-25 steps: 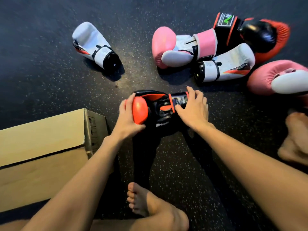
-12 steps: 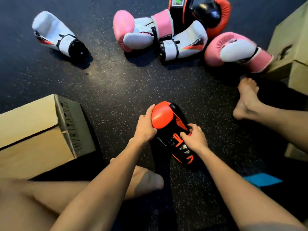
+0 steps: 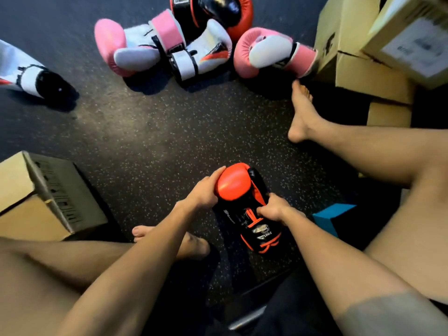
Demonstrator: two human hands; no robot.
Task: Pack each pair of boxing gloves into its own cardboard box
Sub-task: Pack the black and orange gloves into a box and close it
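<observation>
I cup my left hand round the padded end of a black-and-orange boxing glove and grip its cuff with my right hand, steadying it between my legs, seemingly for the brown cardboard box at my left.

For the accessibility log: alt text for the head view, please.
Left hand and right hand grip a black-and-orange boxing glove over dark speckled floor. Five loose boxing gloves lie beyond; a brown cardboard box sits left, stacked cardboard boxes right.
</observation>
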